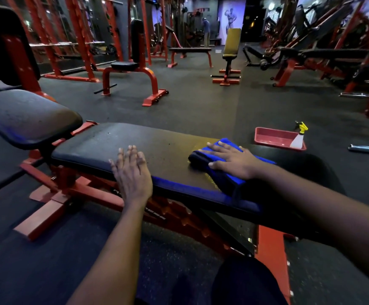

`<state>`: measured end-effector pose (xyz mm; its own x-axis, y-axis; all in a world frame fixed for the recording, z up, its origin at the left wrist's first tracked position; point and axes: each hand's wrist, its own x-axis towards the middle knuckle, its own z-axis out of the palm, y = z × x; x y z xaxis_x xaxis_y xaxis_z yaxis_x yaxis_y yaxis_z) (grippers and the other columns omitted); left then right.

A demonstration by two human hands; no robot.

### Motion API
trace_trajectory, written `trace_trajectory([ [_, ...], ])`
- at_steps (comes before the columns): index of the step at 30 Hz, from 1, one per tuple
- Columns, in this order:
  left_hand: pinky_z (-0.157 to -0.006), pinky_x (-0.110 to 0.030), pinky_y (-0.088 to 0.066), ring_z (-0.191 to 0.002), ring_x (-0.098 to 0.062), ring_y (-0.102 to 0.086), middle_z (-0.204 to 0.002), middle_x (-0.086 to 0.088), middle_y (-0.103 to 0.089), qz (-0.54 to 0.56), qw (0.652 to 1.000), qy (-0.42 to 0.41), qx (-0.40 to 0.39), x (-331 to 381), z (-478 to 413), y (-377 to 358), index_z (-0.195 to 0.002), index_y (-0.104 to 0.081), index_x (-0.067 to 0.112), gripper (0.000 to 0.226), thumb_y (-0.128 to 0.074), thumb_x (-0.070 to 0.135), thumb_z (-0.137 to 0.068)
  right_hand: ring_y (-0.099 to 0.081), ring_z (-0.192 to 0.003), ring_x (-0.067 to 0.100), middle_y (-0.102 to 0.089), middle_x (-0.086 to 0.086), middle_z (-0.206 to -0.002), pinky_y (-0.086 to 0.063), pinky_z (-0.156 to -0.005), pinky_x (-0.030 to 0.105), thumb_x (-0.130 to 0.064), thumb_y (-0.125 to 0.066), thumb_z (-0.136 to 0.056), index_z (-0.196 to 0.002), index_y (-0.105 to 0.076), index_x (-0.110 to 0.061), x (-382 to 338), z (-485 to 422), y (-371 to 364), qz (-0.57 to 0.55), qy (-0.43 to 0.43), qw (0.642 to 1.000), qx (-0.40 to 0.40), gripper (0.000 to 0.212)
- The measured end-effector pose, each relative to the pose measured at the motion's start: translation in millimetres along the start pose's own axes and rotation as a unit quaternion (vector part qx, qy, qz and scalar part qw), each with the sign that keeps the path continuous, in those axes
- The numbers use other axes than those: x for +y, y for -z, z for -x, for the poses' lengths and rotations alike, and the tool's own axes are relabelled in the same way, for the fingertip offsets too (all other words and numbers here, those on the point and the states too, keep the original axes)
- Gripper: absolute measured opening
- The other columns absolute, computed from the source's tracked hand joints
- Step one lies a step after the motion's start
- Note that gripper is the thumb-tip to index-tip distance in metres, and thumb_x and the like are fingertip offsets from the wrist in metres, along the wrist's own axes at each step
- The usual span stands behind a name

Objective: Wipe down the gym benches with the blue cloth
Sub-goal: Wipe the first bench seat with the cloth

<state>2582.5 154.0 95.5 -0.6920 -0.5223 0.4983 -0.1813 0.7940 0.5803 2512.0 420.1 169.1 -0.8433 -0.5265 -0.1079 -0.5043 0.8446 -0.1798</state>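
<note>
Right hand (pixel 229 160) pressing flat, fingers spread straight, on folded blue cloth (pixel 223 172) lying at right part of bench pad (pixel 117 148). Left hand (pixel 132 170) bracing flat on pad, holding nothing. Unwiped pad length running leftward from cloth, toward left hand.

The left arm (pixel 113 249) and right arm (pixel 322 201) are extended forward, bare. The left hand (pixel 133 172) is laid flat, palm down, fingers straight and together. The right hand (pixel 229 160) is spread flat, palm down, thumb apart.
</note>
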Motion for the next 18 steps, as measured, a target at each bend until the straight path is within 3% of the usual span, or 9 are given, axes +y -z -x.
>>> trace_trajectory([
  [4,-0.122,-0.044,0.006,-0.150,-0.018,-0.014,-0.157,-0.004,-0.035,0.000,1.000,0.000,0.021,2,2,0,-0.148,-0.038,0.011,0.066,-0.007,0.047,-0.103,0.004,-0.153,0.013,0.001,-0.018,-0.165,-0.001,-0.118,0.063,-0.057,-0.028,-0.100,-0.151,-0.010,-0.057,-30,-4,-10,0.008,-0.066,0.997,0.030,0.054],
  [9,-0.122,-0.047,0.005,-0.150,-0.019,-0.015,-0.157,-0.005,-0.035,-0.003,1.000,-0.003,0.003,3,1,3,-0.148,-0.037,0.010,0.070,-0.004,0.050,-0.101,0.007,-0.151,0.004,0.004,-0.027,-0.162,0.001,-0.120,0.057,-0.056,-0.033,-0.101,-0.143,-0.008,-0.066,-26,36,-17,0.001,0.057,0.998,0.002,0.050],
  [15,-0.122,-0.048,0.006,-0.150,-0.019,-0.013,-0.157,-0.005,-0.033,-0.023,1.000,0.001,-0.015,1,2,5,-0.148,-0.037,0.011,0.073,-0.002,0.052,-0.099,0.006,-0.153,0.014,0.004,-0.020,-0.164,-0.003,-0.111,0.072,-0.064,-0.025,-0.098,-0.148,-0.006,-0.061,-47,32,-20,0.020,-0.071,0.997,0.035,0.054],
  [18,-0.122,-0.048,0.006,-0.150,-0.019,-0.012,-0.158,-0.005,-0.032,-0.029,0.999,-0.006,-0.018,1,3,6,-0.148,-0.036,0.011,0.073,-0.001,0.052,-0.099,0.005,-0.153,0.015,0.008,-0.022,-0.164,-0.009,-0.113,0.068,-0.076,-0.017,-0.089,-0.146,0.005,-0.064,-53,61,-33,0.063,0.007,0.997,0.042,0.062],
])
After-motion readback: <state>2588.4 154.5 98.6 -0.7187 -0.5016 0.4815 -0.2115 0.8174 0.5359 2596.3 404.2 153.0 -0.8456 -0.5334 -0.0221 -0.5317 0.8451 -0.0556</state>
